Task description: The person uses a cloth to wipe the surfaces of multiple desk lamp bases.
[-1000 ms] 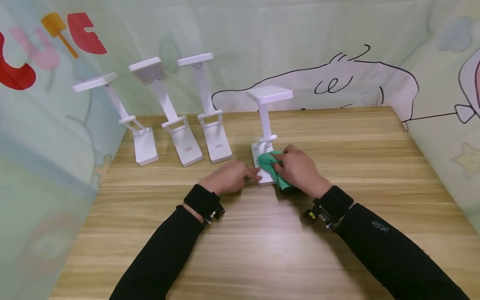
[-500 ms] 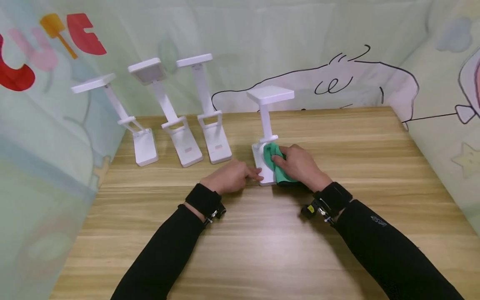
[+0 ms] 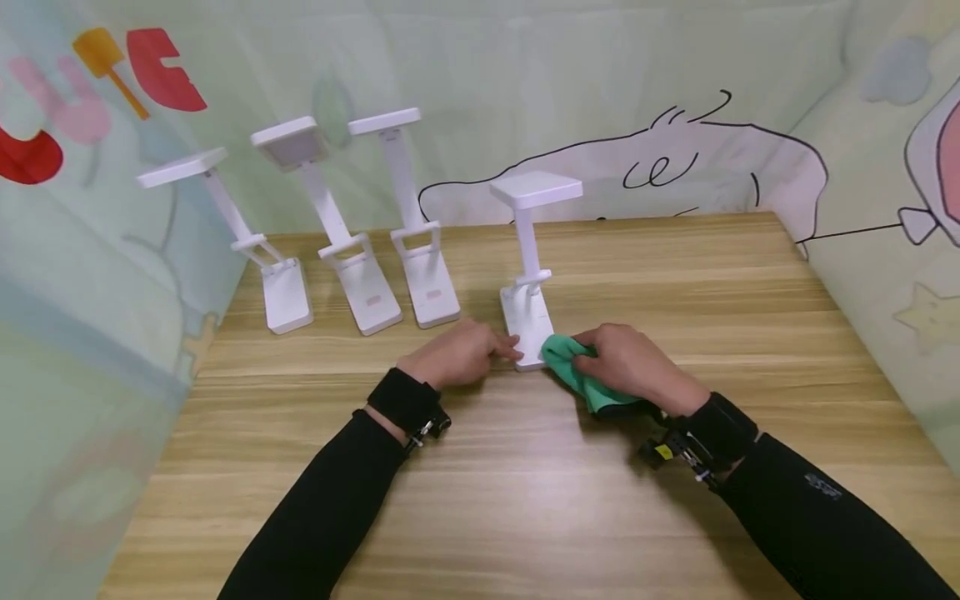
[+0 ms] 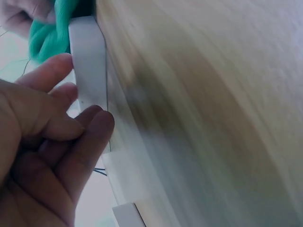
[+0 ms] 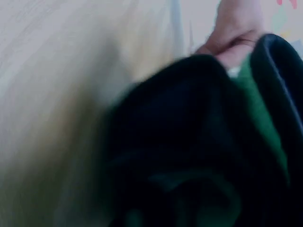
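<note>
The right hand (image 3: 633, 362) pinches a bunched green cloth (image 3: 576, 371), held at the near right corner of a white lamp's (image 3: 528, 250) base. The left hand (image 3: 459, 354) touches the near left corner with its extended index finger. The lamp stands upright on the wooden table (image 3: 480, 500). Left of it stand three similar lamps (image 3: 371, 296), before a printed backdrop (image 3: 525, 75). Dark fabric blocks most of the right wrist view.

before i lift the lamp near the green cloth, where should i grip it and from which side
Probably the stem, from the right in the head view: it rises nearly upright between lamp head and base, narrower than either, and the left hand touches the base's left side.
</note>
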Tool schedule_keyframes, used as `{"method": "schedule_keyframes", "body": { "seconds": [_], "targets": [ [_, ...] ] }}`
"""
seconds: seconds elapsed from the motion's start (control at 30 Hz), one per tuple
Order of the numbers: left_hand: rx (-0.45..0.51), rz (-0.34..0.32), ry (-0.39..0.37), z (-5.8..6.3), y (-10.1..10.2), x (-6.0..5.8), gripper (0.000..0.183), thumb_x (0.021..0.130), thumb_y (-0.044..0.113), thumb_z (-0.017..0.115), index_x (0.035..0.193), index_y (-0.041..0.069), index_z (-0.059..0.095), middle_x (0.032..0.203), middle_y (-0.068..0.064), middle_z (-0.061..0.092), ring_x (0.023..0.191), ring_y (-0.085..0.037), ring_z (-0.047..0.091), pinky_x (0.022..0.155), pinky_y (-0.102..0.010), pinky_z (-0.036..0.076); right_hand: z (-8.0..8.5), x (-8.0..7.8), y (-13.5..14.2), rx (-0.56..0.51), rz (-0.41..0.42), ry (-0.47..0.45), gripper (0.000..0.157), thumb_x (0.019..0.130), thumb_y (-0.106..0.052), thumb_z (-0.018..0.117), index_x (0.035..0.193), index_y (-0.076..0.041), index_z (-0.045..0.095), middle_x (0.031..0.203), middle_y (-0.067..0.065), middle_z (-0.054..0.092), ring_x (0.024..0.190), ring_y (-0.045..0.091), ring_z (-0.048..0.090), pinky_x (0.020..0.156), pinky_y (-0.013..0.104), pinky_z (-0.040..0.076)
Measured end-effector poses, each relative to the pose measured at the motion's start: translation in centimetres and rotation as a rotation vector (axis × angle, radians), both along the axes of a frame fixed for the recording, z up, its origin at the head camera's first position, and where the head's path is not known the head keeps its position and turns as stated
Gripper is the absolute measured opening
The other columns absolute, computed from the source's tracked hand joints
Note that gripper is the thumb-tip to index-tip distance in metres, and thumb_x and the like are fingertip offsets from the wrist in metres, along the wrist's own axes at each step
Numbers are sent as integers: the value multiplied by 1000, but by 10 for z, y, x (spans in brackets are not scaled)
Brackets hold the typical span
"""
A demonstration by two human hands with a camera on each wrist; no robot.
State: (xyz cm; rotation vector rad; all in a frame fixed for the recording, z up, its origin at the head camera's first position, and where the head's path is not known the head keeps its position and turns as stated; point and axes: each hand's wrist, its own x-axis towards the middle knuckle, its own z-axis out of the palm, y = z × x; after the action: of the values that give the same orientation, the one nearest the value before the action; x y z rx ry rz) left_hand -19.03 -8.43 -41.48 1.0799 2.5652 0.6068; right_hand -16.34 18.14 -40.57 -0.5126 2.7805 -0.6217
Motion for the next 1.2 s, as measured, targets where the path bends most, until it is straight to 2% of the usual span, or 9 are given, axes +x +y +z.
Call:
{"method": "schedule_keyframes", "body": {
  "seconds": [0.13,0.23,0.37,0.5,0.63,0.77,0.87,1.03,1.2],
  "targets": [
    [8,2,-2,0,-2,5,46,90,-6,46,121,19,69,135,2,58,127,-11,47,99,-28,44,15,1,17,58,-31,-17,38,90,-23,59,125,-8,64,99,9,67,70,20,54,61,32,44],
    [27,25,18,1,-3,10,39,94,2,47,124,18,67,137,-2,58,125,-10,48,100,-30,44,24,-1,24,-12,-123,21,45,93,-28,58,132,-5,56,112,17,66,79,26,57,66,39,47],
    [120,171,16,11,-6,18,34,99,19,49,130,20,63,115,-6,69,92,-11,61,78,-31,51,24,3,10,-306,-253,33,49,93,-33,62,131,-5,49,122,21,59,98,33,58,75,46,49],
    [317,306,-90,22,-4,30,42,99,41,50,139,25,52,119,-7,66,96,-15,62,78,-36,54,18,13,-21,-658,-326,-44,47,91,-29,67,121,0,45,119,19,54,103,29,54,79,38,50],
    [420,274,-160,26,4,43,61,94,56,50,149,38,31,148,-4,43,127,-22,47,99,-44,46,16,22,-51,-990,-418,-171,37,92,-21,66,112,1,43,117,14,49,100,22,54,75,25,51],
    [483,241,-172,29,16,54,71,91,56,55,151,44,18,148,-3,38,126,-20,42,102,-45,42,20,28,-73,-1182,-482,-263,32,94,-20,64,113,-1,46,114,10,50,99,19,56,73,21,52],
    [513,299,-165,31,22,60,72,91,49,61,150,43,21,144,-3,40,120,-18,45,97,-44,44,26,32,-80,-1240,-463,-308,37,95,-21,62,121,1,48,113,8,52,99,15,54,74,21,52],
    [461,403,17,31,17,56,59,88,25,63,144,29,44,130,-3,54,105,-19,52,86,-41,49,28,31,-69,-1214,-243,-412,42,96,-15,58,132,2,46,120,14,53,101,19,58,83,28,53],
    [268,547,184,31,-12,41,50,88,17,62,138,16,55,140,-12,50,116,-27,53,89,-46,49,18,18,-37,-621,-75,-25,40,94,-23,61,128,-3,56,128,16,59,113,26,57,88,42,54]
  ]
}}
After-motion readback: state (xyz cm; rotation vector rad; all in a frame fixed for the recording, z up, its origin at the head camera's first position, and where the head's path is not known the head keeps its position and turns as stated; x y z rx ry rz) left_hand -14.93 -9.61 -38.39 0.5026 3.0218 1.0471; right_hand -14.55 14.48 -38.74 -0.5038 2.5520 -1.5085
